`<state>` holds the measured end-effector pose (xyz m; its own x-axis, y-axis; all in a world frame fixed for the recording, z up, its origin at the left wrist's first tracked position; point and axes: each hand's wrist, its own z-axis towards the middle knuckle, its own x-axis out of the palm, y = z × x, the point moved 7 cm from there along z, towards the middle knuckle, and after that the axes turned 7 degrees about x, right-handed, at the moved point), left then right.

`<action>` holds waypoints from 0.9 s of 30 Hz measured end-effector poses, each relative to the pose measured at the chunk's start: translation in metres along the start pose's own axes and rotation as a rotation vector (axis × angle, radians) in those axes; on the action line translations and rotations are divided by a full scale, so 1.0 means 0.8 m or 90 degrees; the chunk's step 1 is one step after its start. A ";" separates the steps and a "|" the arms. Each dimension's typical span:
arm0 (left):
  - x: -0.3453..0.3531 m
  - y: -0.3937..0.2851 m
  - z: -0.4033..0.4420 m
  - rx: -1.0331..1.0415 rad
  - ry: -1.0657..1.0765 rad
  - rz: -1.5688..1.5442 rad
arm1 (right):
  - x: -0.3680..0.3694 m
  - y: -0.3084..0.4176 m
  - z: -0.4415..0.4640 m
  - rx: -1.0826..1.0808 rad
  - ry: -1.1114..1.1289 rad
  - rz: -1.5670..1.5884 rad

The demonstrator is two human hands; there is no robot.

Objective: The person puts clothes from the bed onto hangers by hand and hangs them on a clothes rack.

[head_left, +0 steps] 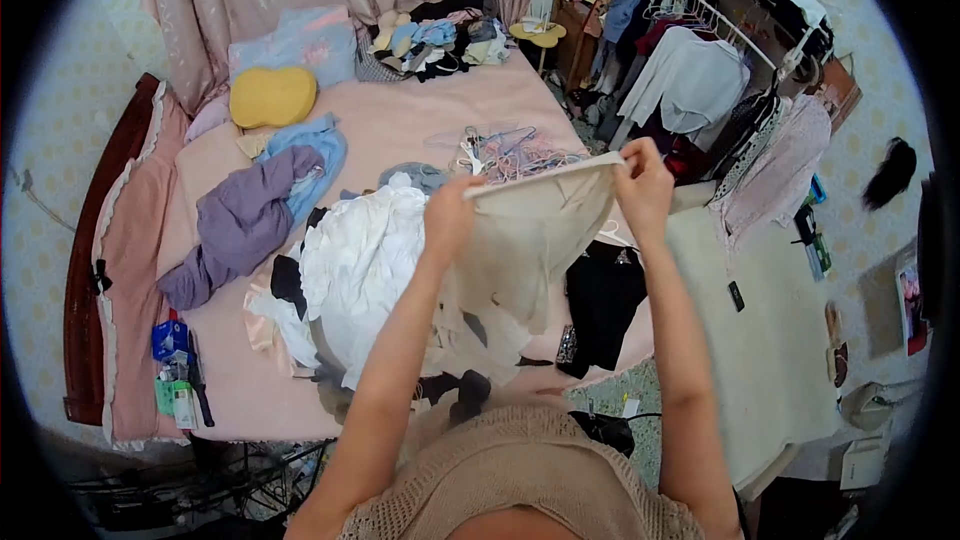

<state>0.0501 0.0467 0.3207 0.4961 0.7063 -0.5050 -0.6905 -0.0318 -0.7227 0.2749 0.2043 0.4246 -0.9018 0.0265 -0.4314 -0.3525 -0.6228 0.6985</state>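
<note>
Between my hands hangs a cream skirt [530,230], its waistband stretched out and its thin lower part falling toward the bed. My left hand [450,215] is closed on the left end of the waistband. At the other end, a little higher, my right hand [643,185] pinches the band. Left of the skirt lies a heap of white clothes [360,250]. A black garment [605,305] with shiny trim rests on the bed to its right. Just behind the waistband is a pile of hangers [510,152], partly covered by it.
The pink bed [440,105] holds a purple garment [245,210], a yellow cushion [272,96] and a clothes pile [440,35] at the back. A loaded clothes rack [700,10] stands at the back right. A small black object [736,296] lies on the pale surface [770,360] at right.
</note>
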 end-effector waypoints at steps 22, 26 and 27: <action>0.092 0.063 -0.131 -0.184 0.686 -0.173 | 0.116 -0.174 -0.227 0.377 1.116 -0.056; 0.125 0.130 -0.141 -0.436 0.454 -0.470 | 0.157 -0.199 -0.210 0.381 0.960 0.108; 0.132 0.140 -0.137 -0.453 0.395 -0.509 | 0.166 -0.208 -0.199 0.379 0.889 0.104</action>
<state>0.0825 0.0402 0.1348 0.9464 0.2555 0.1977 0.2643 -0.2601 -0.9287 0.2532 0.1872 0.1603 -0.1107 -0.9570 -0.2680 -0.6297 -0.1411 0.7639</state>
